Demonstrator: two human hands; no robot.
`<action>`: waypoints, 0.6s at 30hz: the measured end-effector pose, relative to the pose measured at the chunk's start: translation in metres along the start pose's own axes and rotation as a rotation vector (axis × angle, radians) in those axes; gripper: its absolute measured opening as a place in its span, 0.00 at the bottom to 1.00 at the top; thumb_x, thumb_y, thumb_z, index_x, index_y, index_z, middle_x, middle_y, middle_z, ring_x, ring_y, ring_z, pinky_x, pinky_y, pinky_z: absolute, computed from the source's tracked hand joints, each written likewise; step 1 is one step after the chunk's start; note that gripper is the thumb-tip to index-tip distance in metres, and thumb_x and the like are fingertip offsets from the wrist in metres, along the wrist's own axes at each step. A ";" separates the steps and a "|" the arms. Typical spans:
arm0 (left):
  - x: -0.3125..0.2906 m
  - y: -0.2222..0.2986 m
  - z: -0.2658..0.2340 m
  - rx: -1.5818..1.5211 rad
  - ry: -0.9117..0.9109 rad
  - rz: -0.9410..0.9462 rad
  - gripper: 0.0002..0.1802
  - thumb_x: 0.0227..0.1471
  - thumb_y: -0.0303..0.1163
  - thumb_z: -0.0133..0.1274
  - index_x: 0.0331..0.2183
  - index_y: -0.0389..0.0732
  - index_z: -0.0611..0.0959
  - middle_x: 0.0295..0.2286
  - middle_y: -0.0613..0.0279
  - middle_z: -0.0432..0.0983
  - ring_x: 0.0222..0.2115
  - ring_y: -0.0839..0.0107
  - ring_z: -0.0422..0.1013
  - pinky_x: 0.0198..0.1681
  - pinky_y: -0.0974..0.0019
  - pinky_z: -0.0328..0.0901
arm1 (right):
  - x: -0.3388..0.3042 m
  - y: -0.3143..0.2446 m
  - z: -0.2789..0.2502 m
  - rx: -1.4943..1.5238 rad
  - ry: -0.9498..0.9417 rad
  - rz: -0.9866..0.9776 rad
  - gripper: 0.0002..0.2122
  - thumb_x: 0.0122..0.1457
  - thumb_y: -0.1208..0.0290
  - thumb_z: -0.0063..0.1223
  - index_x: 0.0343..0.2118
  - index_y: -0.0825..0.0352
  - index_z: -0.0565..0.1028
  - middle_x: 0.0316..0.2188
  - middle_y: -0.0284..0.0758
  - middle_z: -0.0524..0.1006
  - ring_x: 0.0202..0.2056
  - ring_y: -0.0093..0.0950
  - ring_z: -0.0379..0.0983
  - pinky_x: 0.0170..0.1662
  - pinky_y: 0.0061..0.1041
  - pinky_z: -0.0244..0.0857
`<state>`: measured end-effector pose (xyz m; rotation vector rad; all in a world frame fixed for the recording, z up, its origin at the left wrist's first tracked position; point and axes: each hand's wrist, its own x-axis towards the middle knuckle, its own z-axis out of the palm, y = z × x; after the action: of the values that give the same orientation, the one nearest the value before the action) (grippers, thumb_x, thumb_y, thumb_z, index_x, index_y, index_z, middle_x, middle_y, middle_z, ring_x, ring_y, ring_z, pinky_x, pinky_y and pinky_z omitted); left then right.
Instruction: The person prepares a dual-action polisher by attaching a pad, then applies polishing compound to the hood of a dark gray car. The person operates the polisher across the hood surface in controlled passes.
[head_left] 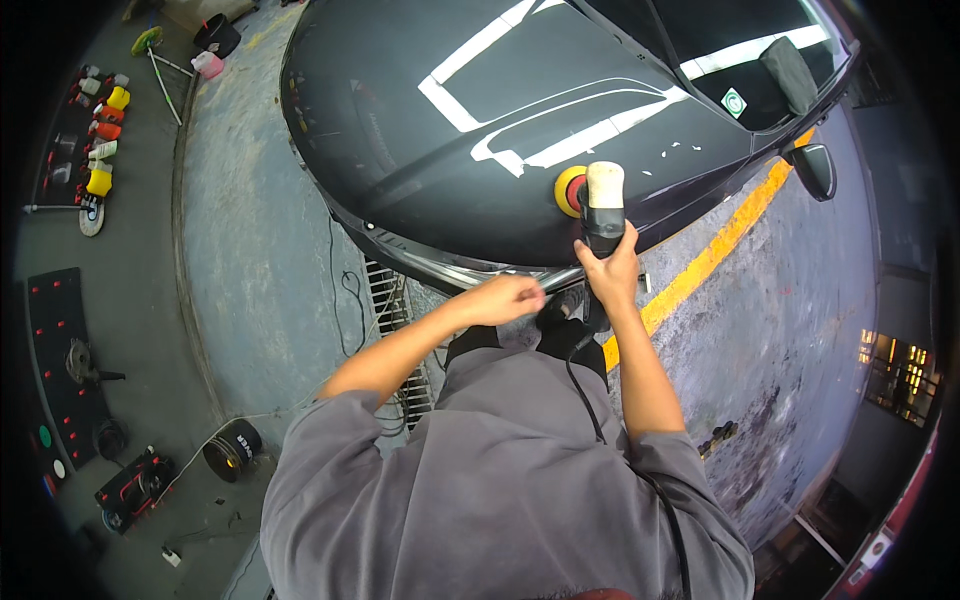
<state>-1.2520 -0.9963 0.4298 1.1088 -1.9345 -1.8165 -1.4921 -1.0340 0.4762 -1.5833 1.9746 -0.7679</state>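
My right hand [615,268] is wrapped round the black body of a car polisher [603,222], which has a cream-coloured cover over its head. The polisher's round yellow and red pad [567,190] is at the hood, tilted on edge; I cannot tell whether it touches the paint. The dark grey car hood [400,170] spreads out in front of me and reflects bright strips of light. My left hand [512,298] is over the car's front edge, left of the polisher, its fingers curled in. Anything inside those fingers is hidden.
The polisher's black cord [580,390] runs down over my right side. A metal floor grate [385,300] and loose cables lie by the front bumper. Bottles [100,180] stand on a rack at far left; a black bucket [232,449] is lower left. The side mirror [815,172] juts out right.
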 end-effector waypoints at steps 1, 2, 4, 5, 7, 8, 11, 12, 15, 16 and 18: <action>-0.009 -0.025 0.001 0.102 -0.074 -0.018 0.19 0.63 0.43 0.59 0.47 0.37 0.82 0.37 0.54 0.83 0.39 0.61 0.79 0.45 0.59 0.73 | 0.007 0.001 0.006 -0.024 -0.008 -0.005 0.39 0.51 0.58 0.71 0.61 0.68 0.61 0.46 0.53 0.80 0.48 0.53 0.79 0.50 0.46 0.72; -0.023 -0.058 0.009 0.172 -0.120 -0.104 0.23 0.59 0.45 0.62 0.48 0.37 0.82 0.39 0.50 0.83 0.41 0.54 0.80 0.46 0.55 0.73 | 0.013 0.002 0.011 -0.033 -0.031 -0.025 0.39 0.51 0.58 0.71 0.61 0.68 0.61 0.47 0.53 0.80 0.48 0.53 0.79 0.50 0.46 0.72; -0.051 -0.076 0.021 0.156 -0.371 -0.272 0.34 0.61 0.57 0.57 0.55 0.37 0.81 0.43 0.47 0.83 0.45 0.53 0.79 0.50 0.55 0.72 | 0.027 0.010 0.018 -0.052 -0.056 -0.059 0.39 0.51 0.59 0.71 0.62 0.67 0.61 0.47 0.52 0.79 0.48 0.54 0.79 0.51 0.47 0.71; -0.067 -0.096 0.043 0.098 -0.337 -0.305 0.38 0.61 0.62 0.53 0.57 0.39 0.81 0.43 0.46 0.83 0.46 0.53 0.79 0.51 0.55 0.71 | 0.033 0.012 0.021 -0.054 -0.110 -0.069 0.42 0.51 0.58 0.70 0.65 0.69 0.60 0.52 0.54 0.76 0.50 0.55 0.77 0.52 0.47 0.71; -0.067 -0.080 0.062 0.113 -0.247 -0.250 0.27 0.60 0.54 0.59 0.49 0.41 0.85 0.40 0.50 0.83 0.41 0.59 0.79 0.47 0.57 0.72 | 0.033 0.029 0.024 -0.135 -0.075 -0.161 0.43 0.52 0.58 0.70 0.67 0.71 0.58 0.54 0.54 0.74 0.53 0.54 0.75 0.53 0.46 0.71; -0.061 -0.077 0.065 0.087 -0.212 -0.222 0.22 0.59 0.49 0.61 0.45 0.42 0.86 0.37 0.53 0.83 0.39 0.62 0.79 0.45 0.59 0.72 | 0.036 0.027 0.025 -0.171 -0.054 -0.219 0.44 0.52 0.58 0.70 0.68 0.71 0.58 0.55 0.54 0.73 0.54 0.54 0.75 0.54 0.46 0.71; -0.036 -0.078 0.069 -0.115 0.019 -0.282 0.13 0.56 0.41 0.65 0.37 0.42 0.87 0.33 0.59 0.83 0.34 0.70 0.77 0.40 0.63 0.71 | 0.039 0.024 0.021 -0.198 -0.142 -0.165 0.46 0.52 0.58 0.70 0.69 0.70 0.56 0.52 0.54 0.73 0.53 0.53 0.75 0.53 0.46 0.71; -0.028 -0.089 0.069 -0.241 0.231 -0.354 0.12 0.55 0.38 0.65 0.34 0.39 0.86 0.31 0.59 0.84 0.34 0.68 0.79 0.39 0.64 0.72 | 0.039 0.020 0.019 -0.210 -0.172 -0.160 0.46 0.52 0.58 0.70 0.70 0.69 0.55 0.51 0.54 0.74 0.52 0.53 0.75 0.52 0.46 0.72; -0.002 -0.099 0.049 -0.187 0.122 -0.427 0.12 0.57 0.37 0.64 0.39 0.39 0.86 0.34 0.59 0.85 0.34 0.72 0.78 0.40 0.64 0.72 | 0.044 0.018 0.010 -0.221 -0.267 -0.098 0.48 0.51 0.57 0.71 0.70 0.67 0.54 0.47 0.54 0.76 0.50 0.52 0.77 0.51 0.46 0.72; 0.007 -0.096 0.046 -0.148 0.180 -0.342 0.13 0.59 0.38 0.62 0.41 0.39 0.85 0.33 0.60 0.83 0.34 0.72 0.77 0.40 0.65 0.71 | 0.045 0.018 0.006 -0.220 -0.304 -0.084 0.48 0.51 0.57 0.70 0.70 0.67 0.53 0.48 0.55 0.76 0.50 0.53 0.77 0.52 0.46 0.72; 0.030 -0.086 0.039 -0.071 0.311 -0.176 0.15 0.64 0.40 0.59 0.44 0.38 0.83 0.33 0.63 0.81 0.34 0.74 0.76 0.40 0.66 0.71 | 0.046 0.017 0.004 -0.211 -0.388 -0.071 0.47 0.51 0.58 0.70 0.70 0.66 0.53 0.50 0.56 0.77 0.52 0.55 0.76 0.54 0.47 0.71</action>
<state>-1.2682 -0.9809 0.3333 1.4777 -1.6270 -1.6615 -1.5107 -1.0763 0.4605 -1.7746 1.7641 -0.2537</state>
